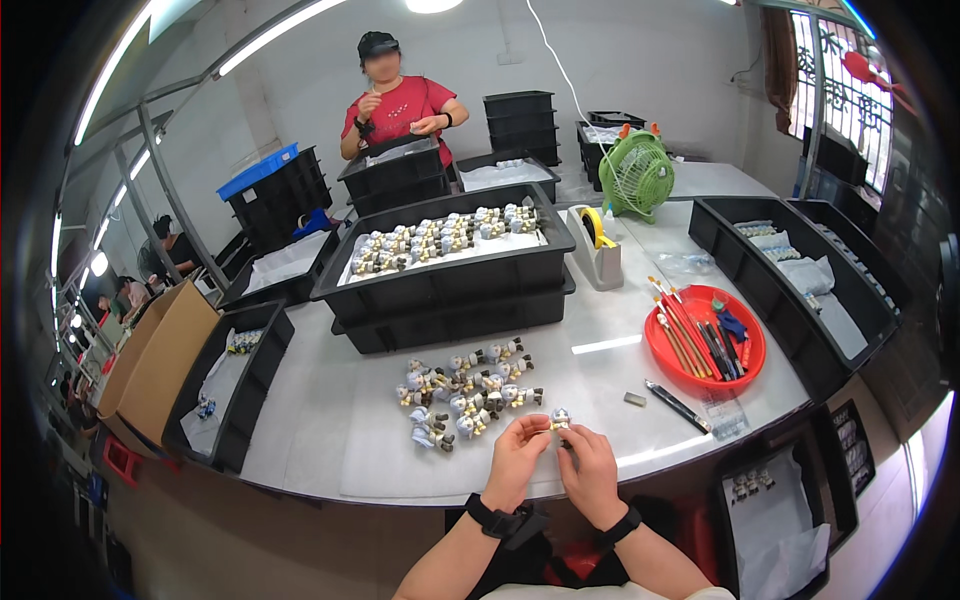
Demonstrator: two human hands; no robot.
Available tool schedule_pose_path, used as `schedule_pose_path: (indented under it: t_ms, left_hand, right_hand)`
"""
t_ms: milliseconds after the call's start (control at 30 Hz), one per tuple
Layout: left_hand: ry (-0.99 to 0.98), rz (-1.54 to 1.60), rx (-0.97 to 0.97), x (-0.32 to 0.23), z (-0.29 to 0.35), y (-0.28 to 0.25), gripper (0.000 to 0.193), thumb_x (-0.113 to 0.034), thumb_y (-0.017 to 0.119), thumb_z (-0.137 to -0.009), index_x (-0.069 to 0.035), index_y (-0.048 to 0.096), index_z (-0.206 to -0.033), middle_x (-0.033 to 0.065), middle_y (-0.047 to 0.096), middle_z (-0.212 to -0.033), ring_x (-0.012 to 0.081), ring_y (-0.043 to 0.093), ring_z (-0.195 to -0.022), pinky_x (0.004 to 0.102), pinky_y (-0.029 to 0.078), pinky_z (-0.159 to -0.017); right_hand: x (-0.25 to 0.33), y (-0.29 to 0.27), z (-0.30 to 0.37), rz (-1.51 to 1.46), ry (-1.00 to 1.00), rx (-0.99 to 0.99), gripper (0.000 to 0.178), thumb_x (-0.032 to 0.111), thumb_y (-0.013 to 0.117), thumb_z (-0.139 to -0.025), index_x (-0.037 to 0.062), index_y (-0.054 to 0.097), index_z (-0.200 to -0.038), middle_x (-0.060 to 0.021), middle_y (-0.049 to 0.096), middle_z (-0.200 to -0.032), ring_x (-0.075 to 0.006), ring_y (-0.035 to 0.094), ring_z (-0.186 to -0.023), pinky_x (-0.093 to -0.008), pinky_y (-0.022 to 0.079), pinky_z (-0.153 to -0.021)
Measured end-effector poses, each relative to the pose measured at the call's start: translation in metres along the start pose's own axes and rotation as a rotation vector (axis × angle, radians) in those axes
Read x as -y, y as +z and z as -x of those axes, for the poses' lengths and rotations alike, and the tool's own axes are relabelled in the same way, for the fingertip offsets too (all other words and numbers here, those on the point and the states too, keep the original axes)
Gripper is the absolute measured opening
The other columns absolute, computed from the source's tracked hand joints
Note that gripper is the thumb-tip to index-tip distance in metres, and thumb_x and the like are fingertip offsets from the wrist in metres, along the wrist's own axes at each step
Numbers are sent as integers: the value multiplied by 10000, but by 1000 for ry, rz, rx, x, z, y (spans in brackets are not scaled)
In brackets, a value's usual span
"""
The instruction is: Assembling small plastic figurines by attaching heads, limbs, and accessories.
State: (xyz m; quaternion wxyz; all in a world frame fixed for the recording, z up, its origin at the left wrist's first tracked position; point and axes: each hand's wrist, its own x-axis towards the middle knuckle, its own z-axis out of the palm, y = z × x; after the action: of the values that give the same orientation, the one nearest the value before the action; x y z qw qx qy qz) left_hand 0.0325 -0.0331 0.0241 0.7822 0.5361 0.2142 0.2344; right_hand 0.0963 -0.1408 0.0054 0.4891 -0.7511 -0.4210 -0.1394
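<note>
Close to the table's front edge, a small figurine with a pale bluish head and cream-and-gold body is held upright between my hands. My left hand pinches at its left side, fingers curled. From below and to the right, my right hand grips its lower part with thumb and fingers, which hide the legs. Just left of my hands lies a loose group of similar figurines with dark feet, resting on a white sheet. Each wrist wears a black band.
Stacked black crates with rows of figurines stand behind the group. Rightward are a craft knife, a small grey block, and a red basin of brushes. A tape dispenser and green fan stand farther back. A co-worker stands opposite.
</note>
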Motion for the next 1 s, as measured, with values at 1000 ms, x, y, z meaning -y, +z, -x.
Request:
schedule_pose_path:
  t_ms: [1000]
  left_hand:
    - [69, 331, 71, 21, -6, -25, 322, -66, 515, -850, -23, 472, -1166, 36, 554, -928, 100, 528, -835, 244, 439, -759]
  right_hand:
    - [0, 11, -7, -976, 476, 188, 335, 95, 451, -882, -25, 352, -1178, -150, 542, -1026, -160, 572, -824, -256, 464, -709]
